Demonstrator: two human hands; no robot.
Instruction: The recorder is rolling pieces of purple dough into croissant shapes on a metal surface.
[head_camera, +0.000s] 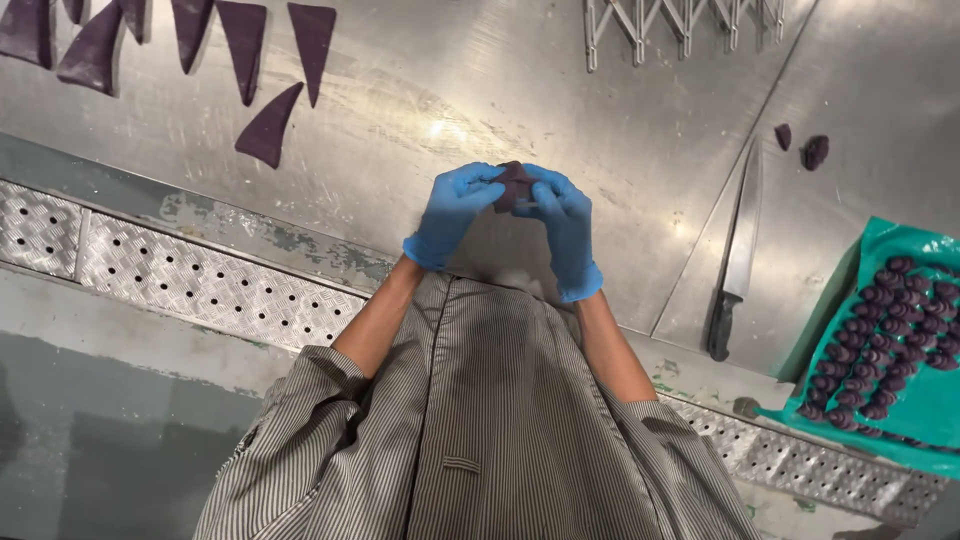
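- Your left hand (455, 210) and right hand (562, 225), both in blue gloves, meet above the worktop (420, 110); the fingertips of both pinch one dark purple dough piece (515, 183) between them, held up off the steel.
- Step in hand, as I read it: shaping that piece, folding or rolling it between your fingers. Looks mid-way; how far it is rolled I cannot tell, your fingers hide most of it.
- Next move calls for even finger pressure on soft dough, then a free spot on the teal tray (935, 400) at your right, where finished purple rolls (880, 340) sit in tight rows.
- More cut purple triangles (270, 125) lie flat on the worktop, far left, well apart from your hands.
- A long knife (738, 255) with a black handle lies to your right, between your hands and the tray; two small dough scraps (805, 145) lie beyond its tip.
- Surface: scuffed stainless steel, with a folding metal lattice tool (680, 20) at the far edge.
- Room: perforated tread plate (200, 280) runs along the worktop's near edge; grey floor below.
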